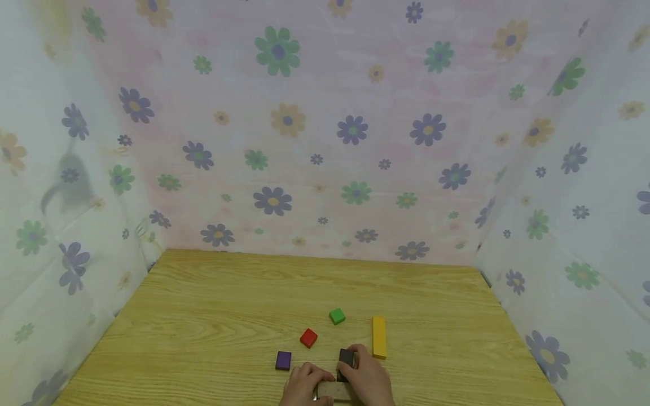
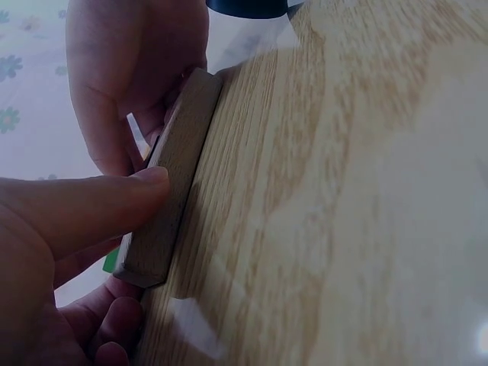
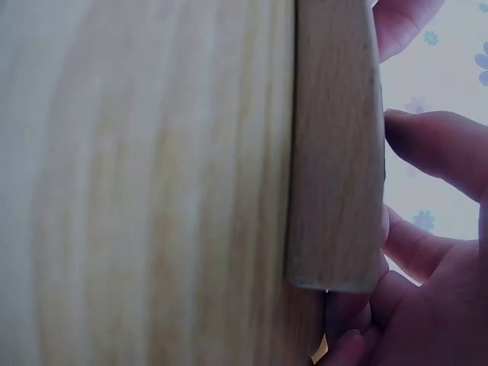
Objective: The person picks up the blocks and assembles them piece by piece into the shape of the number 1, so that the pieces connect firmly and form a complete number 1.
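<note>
My left hand (image 1: 304,386) grips a plain wooden block (image 1: 333,391) at the near edge of the table. In the left wrist view its thumb presses the near face of the wooden block (image 2: 179,168), with other fingers behind and below. To the right, my right hand (image 1: 370,380) pinches a black block (image 1: 346,361) between thumb and fingers, just beyond the wooden one. In the right wrist view the wooden block (image 3: 337,152) fills the middle and hides the black block, while the right thumb is close to its far edge.
A purple block (image 1: 283,361), a red block (image 1: 308,338) and a green block (image 1: 337,316) lie on the wood-grain table (image 1: 213,316) beyond the hands. A long yellow block (image 1: 378,337) lies near the right hand. Flowered cloth (image 1: 325,169) encloses the back and sides.
</note>
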Motion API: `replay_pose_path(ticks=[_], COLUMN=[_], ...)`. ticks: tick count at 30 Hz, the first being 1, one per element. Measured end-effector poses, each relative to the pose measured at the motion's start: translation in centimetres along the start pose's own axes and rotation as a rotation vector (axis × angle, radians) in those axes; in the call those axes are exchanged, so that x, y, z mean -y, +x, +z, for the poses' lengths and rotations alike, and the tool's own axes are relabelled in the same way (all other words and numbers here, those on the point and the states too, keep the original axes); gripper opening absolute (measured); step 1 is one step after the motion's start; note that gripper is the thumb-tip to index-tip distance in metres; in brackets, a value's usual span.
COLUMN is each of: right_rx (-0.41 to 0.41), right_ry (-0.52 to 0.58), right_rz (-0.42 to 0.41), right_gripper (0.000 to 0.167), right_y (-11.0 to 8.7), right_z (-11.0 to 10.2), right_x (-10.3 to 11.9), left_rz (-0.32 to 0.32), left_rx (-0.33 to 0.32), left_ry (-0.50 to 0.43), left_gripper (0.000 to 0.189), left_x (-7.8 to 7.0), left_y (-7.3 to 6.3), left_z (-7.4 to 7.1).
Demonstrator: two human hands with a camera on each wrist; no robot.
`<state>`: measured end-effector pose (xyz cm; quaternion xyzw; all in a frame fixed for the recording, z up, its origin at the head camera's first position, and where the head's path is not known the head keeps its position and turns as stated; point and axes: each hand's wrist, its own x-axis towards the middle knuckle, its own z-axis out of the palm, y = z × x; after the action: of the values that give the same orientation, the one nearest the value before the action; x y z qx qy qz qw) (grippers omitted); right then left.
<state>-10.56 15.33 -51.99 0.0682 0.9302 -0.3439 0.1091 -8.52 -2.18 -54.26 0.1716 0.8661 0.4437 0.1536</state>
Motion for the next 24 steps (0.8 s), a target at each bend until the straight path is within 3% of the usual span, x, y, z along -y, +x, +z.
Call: replay_pose_path(ticks=[9,24], right_rx=[-0.006,0.049], right_ry=[0.024,0.065], right_rz=[-0.061,-0.112], right_gripper=[0.045,0.049], right_y=[-0.2,-0.2], right_z=[0.1,-0.2], right_x=[-0.4,-1.0], left_rz=[-0.043,0.008], left_rx=[0.020,-0.007], left_ry=[-0.005,0.020], left_gripper=[0.027,0.027], left_x=[0.1,-0.1], left_y=[0.1,-0.2], left_z=[0.1,0.1])
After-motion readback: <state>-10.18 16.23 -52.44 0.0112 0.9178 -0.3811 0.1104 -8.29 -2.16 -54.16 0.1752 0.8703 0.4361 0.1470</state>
